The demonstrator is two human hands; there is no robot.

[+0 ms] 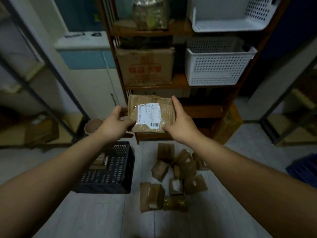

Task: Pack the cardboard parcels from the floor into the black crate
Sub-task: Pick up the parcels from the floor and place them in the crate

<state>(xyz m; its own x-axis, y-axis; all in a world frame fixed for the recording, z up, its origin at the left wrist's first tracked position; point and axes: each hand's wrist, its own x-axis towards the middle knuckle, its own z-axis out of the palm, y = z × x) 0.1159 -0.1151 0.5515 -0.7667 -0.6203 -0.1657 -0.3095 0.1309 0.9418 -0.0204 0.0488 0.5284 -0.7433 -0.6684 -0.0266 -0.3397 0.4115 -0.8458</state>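
A labelled cardboard parcel (151, 112) is held above the black crate (111, 170), grasped at opposite edges by the left grip (114, 123) and right grip (180, 122). The crate sits beneath the left forearm (56, 169), nearer that grip; loose parcels (178, 172) lie right of the crate.

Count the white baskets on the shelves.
2: the upper white basket at the top right of the wooden shelf unit, the lower white basket one level beneath. Mesh behind the lower one may be a third.
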